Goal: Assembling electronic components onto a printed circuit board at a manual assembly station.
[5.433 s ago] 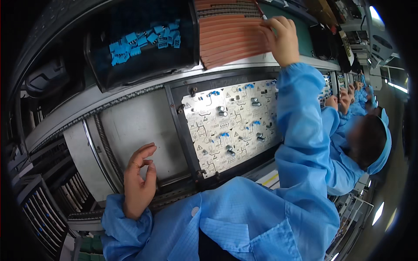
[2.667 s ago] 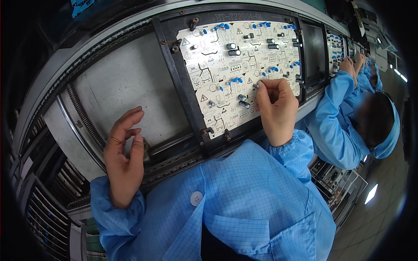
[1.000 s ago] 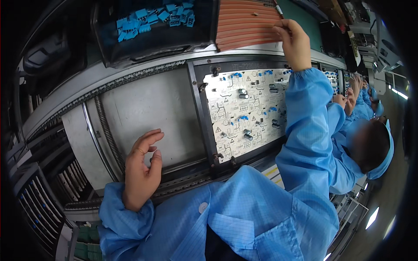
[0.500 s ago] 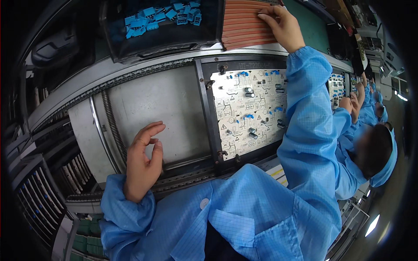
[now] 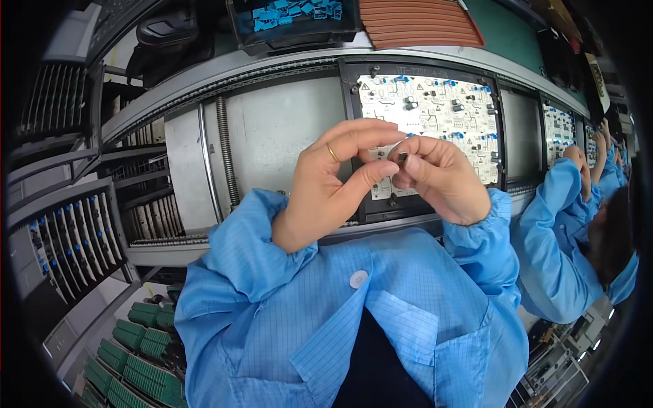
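My right hand [image 5: 449, 178] pinches a small dark component with a shiny face [image 5: 403, 157] between thumb and fingertips. Close on its left, my left hand [image 5: 326, 178], with a ring on one finger, has its fingers stretched and its thumb apart from them. The left fingertips reach right beside the component; whether they touch it is hard to tell. Both hands are over the left part of a white printed circuit board panel [image 5: 469, 126], which sits in a black carrier frame [image 5: 502, 146]. Several capacitors and blue parts stand on the panel. My hands hide its lower left area.
Beyond the conveyor rail [image 5: 272, 66] are a black bin [image 5: 292, 42] of blue connectors [image 5: 289, 10] and a reddish-brown ribbed tray [image 5: 418, 26]. Board racks [image 5: 75, 234] stand left, green slotted trays [image 5: 129, 353] lower left. A co-worker's blue sleeve [image 5: 554, 211] is at the right.
My right hand has come back from the ribbed tray with a small component. My left hand has moved right to meet it over the panel. The whole view has shifted.
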A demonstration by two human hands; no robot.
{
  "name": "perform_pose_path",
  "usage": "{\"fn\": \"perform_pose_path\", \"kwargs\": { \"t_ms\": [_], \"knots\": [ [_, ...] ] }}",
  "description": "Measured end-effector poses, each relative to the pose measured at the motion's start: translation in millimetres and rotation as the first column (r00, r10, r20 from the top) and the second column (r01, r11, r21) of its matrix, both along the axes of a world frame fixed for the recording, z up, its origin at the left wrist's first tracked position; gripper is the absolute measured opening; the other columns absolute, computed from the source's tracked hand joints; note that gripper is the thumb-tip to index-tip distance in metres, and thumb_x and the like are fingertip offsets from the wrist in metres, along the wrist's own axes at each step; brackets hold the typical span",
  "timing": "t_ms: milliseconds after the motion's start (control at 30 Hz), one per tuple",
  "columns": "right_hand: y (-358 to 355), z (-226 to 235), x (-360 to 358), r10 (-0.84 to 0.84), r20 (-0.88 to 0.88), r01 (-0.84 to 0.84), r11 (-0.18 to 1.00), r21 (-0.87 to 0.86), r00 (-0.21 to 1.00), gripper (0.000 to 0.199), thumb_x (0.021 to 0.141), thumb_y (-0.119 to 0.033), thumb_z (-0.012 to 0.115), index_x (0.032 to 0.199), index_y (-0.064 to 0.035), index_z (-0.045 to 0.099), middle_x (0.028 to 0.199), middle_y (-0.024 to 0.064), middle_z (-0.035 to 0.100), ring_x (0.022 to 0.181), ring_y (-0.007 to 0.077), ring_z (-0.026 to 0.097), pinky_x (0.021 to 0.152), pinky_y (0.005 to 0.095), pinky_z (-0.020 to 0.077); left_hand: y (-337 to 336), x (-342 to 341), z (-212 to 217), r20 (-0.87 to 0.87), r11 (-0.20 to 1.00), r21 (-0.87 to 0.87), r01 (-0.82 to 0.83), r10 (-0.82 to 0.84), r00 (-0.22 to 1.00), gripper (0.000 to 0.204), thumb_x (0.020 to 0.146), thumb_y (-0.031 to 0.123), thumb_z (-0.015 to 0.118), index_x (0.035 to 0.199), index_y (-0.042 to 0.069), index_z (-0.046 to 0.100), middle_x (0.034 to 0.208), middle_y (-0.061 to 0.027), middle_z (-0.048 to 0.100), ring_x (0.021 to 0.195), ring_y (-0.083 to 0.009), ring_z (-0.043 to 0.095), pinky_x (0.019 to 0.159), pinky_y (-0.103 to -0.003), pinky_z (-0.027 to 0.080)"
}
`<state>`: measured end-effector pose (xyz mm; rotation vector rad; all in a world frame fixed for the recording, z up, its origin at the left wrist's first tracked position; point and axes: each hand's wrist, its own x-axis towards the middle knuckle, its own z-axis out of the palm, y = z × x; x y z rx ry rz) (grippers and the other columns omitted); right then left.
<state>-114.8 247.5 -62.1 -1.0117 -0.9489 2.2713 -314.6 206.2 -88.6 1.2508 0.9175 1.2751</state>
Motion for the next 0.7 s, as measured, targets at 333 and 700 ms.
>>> {"fn": "perform_pose_path", "kwargs": {
  "t_ms": [333,700],
  "knots": [
    [-37,-13,9,-0.181,-0.116,0.183,0.983,0.009,0.977,0.021,0.093,-0.008,0.066,0.110,0.0034,0.062,0.094,0.0065,0.065,0.084,0.0139,0.059,0.079,0.0268,0.0498,-19,25,-5,0.291,0.992,-0.126,0.019,0.018,0.957,0.019,0.088,-0.007,0.062,0.105,-0.003,0.069,0.108,-0.0101,0.067,0.100,-0.0159,0.064,0.089,-0.027,0.052],
    [-57,-10,-7,-0.501,0.291,-0.056,0.431,0.900,0.815,0.031,0.079,0.008,0.071,0.108,-0.0018,0.072,0.095,0.0101,0.064,0.084,0.0157,0.061,0.072,0.0249,0.0507,-23,16,-13,0.331,0.964,-0.247,0.094,-0.007,0.944,0.023,0.088,-0.007,0.065,0.111,-0.004,0.061,0.103,-0.0119,0.068,0.097,-0.0132,0.065,0.087,-0.024,0.054]
  ]
}}
